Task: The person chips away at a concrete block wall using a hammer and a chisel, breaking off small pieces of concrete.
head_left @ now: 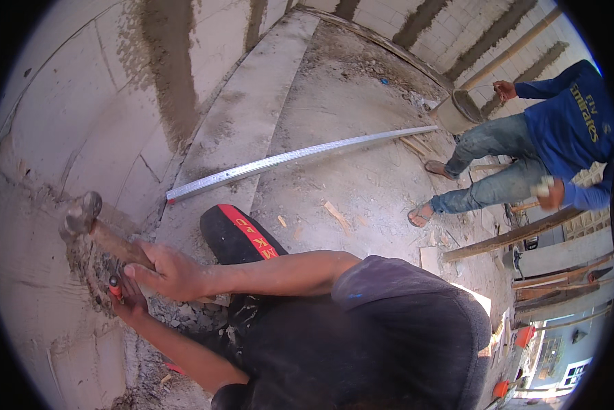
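My right hand (173, 273) is closed around the wooden handle of a hammer (119, 244). The hammer's dusty metal head is raised close to the pale wall (40, 287) at the left. Just below it, my left hand (130, 301) grips a hand tool with a red and black handle (115, 288). The working end of that tool is hidden, so its kind does not show. Both hands are beside a rough, broken-out patch in the wall (88, 270). Grey rubble (190, 314) lies under my forearms.
A long metal straightedge (300, 154) lies across the dusty floor. At the right, another person in a blue shirt (566, 130) holds a bucket (459, 111) by its handle. Wooden poles (515, 232) lean behind that person. My knee, in black trousers with a red stripe (249, 229), is beside my right forearm.
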Tool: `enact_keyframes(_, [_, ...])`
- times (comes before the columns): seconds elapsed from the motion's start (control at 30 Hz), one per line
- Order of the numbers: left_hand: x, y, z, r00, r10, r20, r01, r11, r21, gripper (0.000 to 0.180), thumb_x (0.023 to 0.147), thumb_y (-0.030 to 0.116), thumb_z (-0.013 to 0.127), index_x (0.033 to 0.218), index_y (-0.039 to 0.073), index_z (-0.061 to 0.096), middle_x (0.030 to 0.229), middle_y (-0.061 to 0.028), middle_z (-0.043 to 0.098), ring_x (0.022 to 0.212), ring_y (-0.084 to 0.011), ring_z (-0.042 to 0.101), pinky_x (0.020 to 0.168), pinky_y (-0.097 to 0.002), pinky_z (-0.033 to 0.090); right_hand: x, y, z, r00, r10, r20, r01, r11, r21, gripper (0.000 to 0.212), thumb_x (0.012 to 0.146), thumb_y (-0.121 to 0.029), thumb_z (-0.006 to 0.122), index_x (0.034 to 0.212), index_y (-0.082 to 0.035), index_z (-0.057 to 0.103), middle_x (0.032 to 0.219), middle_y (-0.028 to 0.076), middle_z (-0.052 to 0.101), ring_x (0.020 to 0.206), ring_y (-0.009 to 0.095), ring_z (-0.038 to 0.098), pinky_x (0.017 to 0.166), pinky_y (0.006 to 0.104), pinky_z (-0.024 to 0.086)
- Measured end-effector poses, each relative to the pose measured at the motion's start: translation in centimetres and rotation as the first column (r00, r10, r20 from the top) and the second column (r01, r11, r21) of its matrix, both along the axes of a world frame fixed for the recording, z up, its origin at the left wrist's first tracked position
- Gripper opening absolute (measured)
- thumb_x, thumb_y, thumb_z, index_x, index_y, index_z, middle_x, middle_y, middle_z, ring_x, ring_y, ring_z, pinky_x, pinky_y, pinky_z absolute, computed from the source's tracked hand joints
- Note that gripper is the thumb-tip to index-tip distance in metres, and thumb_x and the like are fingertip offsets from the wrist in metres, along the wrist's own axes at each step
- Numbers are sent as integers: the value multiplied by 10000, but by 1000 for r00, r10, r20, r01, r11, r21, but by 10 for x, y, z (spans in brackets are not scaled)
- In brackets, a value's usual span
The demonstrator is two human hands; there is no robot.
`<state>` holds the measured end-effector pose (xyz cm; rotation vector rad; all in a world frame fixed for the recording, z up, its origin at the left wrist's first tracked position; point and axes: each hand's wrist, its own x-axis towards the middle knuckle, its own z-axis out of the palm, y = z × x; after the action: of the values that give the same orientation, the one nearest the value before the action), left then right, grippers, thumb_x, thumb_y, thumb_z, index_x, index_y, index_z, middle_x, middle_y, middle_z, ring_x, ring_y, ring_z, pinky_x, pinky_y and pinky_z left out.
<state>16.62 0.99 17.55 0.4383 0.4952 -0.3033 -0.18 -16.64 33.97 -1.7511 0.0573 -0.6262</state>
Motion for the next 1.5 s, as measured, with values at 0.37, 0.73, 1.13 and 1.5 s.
enact_keyframes(0.37, [12,16,-11,1000,-11,-6,11,1000,26,441,954,334,565,1222,-15,556,1237,-277,603,1220,-419,557,1066,-552,426,13,16,40,979,75,188,-156,872,464,346,1011,-361,515,984,-16,502,678,75,517,520,153,508,462,289,446])
enact_keyframes(0.73, [-12,-11,8,993,97,-67,-95,995,35,333,1010,310,505,1140,6,537,1099,-213,657,1083,-379,633,1010,-520,471,9,37,-92,887,169,-429,-111,981,156,308,998,-305,543,883,-19,529,589,31,481,481,122,489,416,280,410])
enact_keyframes(1.13, [-8,-9,0,997,66,-44,-65,997,31,229,1000,272,509,1145,95,510,1047,-163,672,996,-317,657,974,-507,489,25,39,-78,892,185,-412,-106,973,207,290,1015,-273,517,839,-43,487,574,5,456,432,99,434,405,257,377])
enact_keyframes(1.5, [-9,-11,-2,999,51,-10,-52,998,-36,210,979,284,529,1105,117,530,1049,-147,672,984,-308,659,950,-494,503,35,23,-105,802,192,-566,-309,943,-119,357,985,-325,549,883,17,568,616,58,519,506,128,511,439,293,410])
